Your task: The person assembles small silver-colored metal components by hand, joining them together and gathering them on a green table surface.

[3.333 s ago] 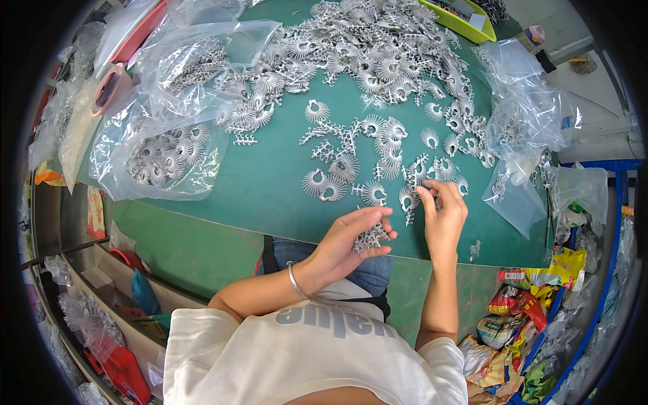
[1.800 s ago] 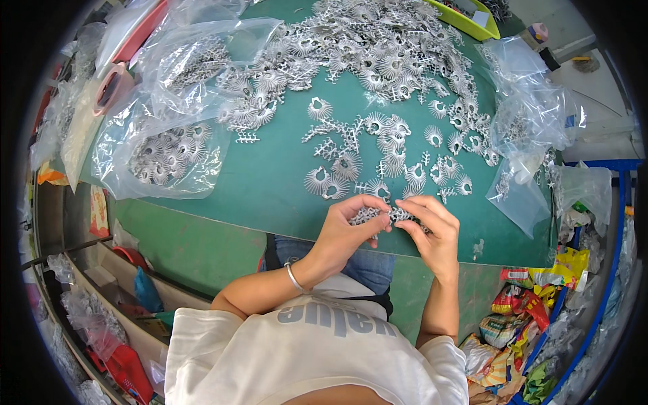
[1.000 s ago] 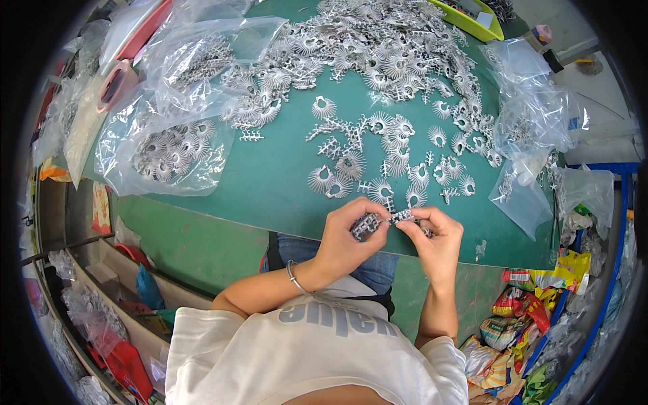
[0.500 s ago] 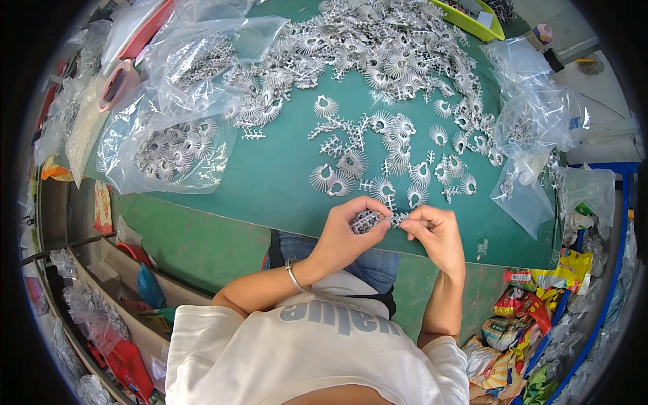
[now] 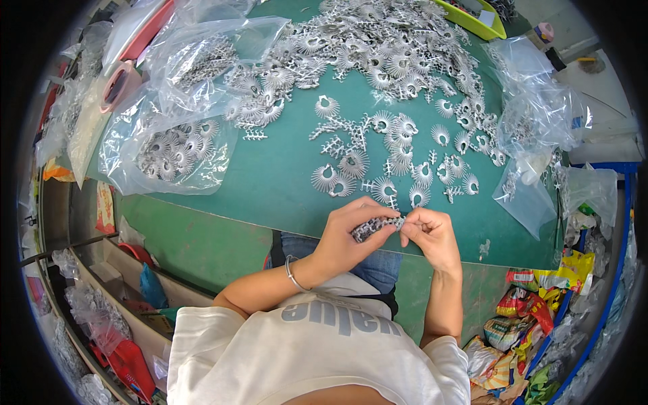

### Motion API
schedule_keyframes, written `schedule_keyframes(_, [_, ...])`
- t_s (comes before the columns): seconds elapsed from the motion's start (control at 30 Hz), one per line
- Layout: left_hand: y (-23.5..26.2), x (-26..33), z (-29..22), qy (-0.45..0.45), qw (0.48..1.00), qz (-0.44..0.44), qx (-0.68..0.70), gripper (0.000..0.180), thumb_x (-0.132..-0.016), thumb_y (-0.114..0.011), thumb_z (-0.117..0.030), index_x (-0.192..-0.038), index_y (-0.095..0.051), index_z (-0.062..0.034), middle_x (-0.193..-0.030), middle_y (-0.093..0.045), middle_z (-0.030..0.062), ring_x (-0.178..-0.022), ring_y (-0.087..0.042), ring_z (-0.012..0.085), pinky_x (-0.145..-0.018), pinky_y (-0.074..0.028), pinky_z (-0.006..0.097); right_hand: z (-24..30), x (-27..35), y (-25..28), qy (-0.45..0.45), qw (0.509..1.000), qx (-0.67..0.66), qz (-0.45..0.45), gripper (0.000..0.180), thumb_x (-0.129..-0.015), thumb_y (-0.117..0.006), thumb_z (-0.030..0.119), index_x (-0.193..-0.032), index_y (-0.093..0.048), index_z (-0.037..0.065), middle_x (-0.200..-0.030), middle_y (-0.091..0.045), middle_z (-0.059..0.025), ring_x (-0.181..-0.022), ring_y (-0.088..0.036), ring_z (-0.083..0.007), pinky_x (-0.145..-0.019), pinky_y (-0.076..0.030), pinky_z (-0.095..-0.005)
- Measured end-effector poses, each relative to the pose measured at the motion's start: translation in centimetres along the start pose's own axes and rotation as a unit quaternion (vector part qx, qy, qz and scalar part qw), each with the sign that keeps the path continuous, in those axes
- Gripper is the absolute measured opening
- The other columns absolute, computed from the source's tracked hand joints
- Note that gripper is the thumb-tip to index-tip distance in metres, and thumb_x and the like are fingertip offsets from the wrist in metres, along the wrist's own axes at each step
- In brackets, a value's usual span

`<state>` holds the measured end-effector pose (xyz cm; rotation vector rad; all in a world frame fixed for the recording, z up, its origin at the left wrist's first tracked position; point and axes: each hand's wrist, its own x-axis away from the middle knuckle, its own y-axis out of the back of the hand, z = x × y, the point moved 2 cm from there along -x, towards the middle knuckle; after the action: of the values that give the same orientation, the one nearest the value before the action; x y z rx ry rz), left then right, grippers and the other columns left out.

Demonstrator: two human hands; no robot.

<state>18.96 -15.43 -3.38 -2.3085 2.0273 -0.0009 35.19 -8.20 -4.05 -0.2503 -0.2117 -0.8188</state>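
Note:
Just over the table's near edge, my left hand [image 5: 337, 236] is closed around a bunch of small grey branched pieces [image 5: 368, 229]; its thumb and fingers hide part of the bunch. Against the bunch's right end, my right hand [image 5: 435, 237] pinches with thumb and forefinger at a grey branched piece, mostly covered by the fingertips. Beyond my hands, several fan-shaped grey pieces with open centres [image 5: 419, 196] lie loose among more branched ones [image 5: 333, 145].
A big heap of the same grey pieces [image 5: 378, 47] covers the far part of the green table [image 5: 270, 175]. Clear plastic bags holding pieces lie at the left [image 5: 223, 165] and right [image 5: 533, 202]. A yellow-green tray [image 5: 482, 27] stands far right, and colourful packets [image 5: 520, 310] fill the lower right.
The piece between my right fingertips has come against the bunch in my left hand. The gap between my hands has narrowed, and the bunch now shows more side-on.

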Motion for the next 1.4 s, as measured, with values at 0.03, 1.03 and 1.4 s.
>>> schedule_keyframes(0.03, [-0.2,0.2,-0.3,-0.078,0.994,-0.024,-0.075,0.018,-0.077,-0.063,-0.002,-0.094,-0.064,-0.0001,-0.083,-0.06,0.0056,-0.071,-0.055,0.0102,-0.057,-0.043,0.023,-0.1,0.1,-0.1,0.002,1.0,0.001,-0.002,0.007,-0.084,-0.058,0.001,-0.078,-0.059,-0.003,-0.064,-0.059,-0.0029,-0.057,-0.051,-0.0052,-0.051,-0.037,-0.0178])
schedule_keyframes(1.03, [-0.7,-0.5,1.2,0.14,0.956,-0.096,0.238,0.018,-0.086,-0.056,-0.009,-0.101,-0.06,0.001,-0.088,-0.061,0.0049,-0.069,-0.056,0.0076,-0.054,-0.045,0.02,0.7,0.5,-4.9,0.149,0.942,0.159,-0.257,0.024,-0.075,-0.064,-0.007,-0.096,-0.055,-0.001,-0.077,-0.06,-0.0059,-0.05,-0.045,-0.0005,-0.042,-0.034,-0.016])
schedule_keyframes(1.4, [-1.1,-0.7,1.7,0.218,0.888,-0.088,0.395,0.021,-0.089,-0.054,-0.016,-0.105,-0.057,-0.0024,-0.099,-0.057,0.0036,-0.085,-0.058,0.0102,-0.062,-0.053,0.024,0.3,0.5,-4.5,0.304,0.837,0.366,-0.27,0.018,-0.07,-0.067,-0.006,-0.088,-0.062,-0.001,-0.081,-0.061,-0.0113,-0.059,-0.056,-0.0154,-0.05,-0.044,-0.0235])
